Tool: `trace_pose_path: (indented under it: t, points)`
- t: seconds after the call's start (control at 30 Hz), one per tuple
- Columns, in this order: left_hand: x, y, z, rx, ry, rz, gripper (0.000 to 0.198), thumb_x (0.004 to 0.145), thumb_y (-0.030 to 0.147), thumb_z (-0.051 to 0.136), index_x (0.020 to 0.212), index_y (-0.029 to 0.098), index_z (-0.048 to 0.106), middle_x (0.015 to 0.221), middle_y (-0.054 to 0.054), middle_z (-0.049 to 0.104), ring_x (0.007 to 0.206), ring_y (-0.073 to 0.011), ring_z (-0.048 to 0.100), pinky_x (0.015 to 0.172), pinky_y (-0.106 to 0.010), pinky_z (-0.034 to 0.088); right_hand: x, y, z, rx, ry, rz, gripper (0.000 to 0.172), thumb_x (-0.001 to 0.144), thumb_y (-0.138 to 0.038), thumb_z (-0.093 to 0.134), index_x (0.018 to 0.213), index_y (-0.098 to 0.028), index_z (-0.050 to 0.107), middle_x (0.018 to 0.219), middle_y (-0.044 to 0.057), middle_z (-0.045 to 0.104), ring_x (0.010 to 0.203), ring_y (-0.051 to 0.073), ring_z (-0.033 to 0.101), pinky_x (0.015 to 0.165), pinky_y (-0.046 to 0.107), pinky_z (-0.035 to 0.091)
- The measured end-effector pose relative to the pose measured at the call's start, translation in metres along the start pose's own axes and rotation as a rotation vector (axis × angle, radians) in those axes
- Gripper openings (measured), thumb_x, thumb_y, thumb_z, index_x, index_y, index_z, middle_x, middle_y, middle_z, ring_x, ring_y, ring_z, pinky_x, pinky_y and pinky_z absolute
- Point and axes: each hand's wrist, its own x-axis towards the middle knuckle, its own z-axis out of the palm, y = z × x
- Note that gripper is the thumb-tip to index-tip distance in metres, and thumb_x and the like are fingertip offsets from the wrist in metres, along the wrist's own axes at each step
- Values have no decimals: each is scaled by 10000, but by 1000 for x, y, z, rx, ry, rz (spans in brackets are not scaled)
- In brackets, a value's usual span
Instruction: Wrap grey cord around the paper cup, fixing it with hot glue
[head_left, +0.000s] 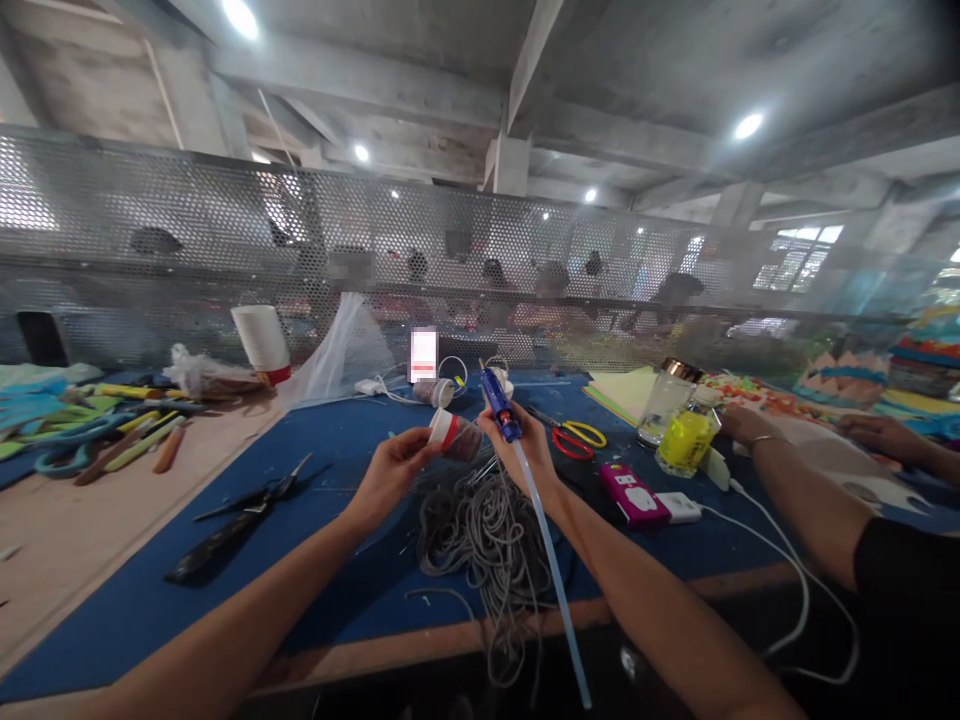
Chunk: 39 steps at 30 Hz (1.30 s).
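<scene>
Between thumb and fingers, my left hand grips a small paper cup, tilted on its side. It is white with a red band, and its greyish-brown end points toward my right hand. My right hand is closed around a blue glue gun, nozzle up and away from me. A long translucent glue stick trails from its back toward me. Below both hands lies a tangled heap of grey cord, partly hanging over the table's front edge. Whether cord runs to the cup is unclear.
Black-handled snips lie left on the blue table mat. Red-and-yellow scissors, a magenta box, a glass jar and a white cable are right. Another person's arm reaches in there. Paper cups stand back left.
</scene>
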Motion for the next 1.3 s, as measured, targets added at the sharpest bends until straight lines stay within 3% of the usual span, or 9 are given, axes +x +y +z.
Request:
trace_pose_path:
  t: [0.23, 1.3]
  points:
    - [-2, 5, 3, 54, -43, -36, 322, 818, 471, 619, 897, 188, 752, 894, -65, 756, 852, -253, 664, 800, -341, 496, 1, 2, 0, -60, -6, 9, 255, 832, -423, 588, 893, -183, 650, 809, 10, 648, 728, 150, 567, 717, 244, 444]
    - [-4, 5, 1, 67, -82, -57, 297, 864, 414, 593, 930, 155, 723, 847, -29, 699, 782, -174, 576, 735, -263, 413, 3, 17, 4, 4, 40, 16, 322, 832, -471, 584, 844, -159, 666, 758, 19, 661, 688, 152, 578, 702, 248, 462]
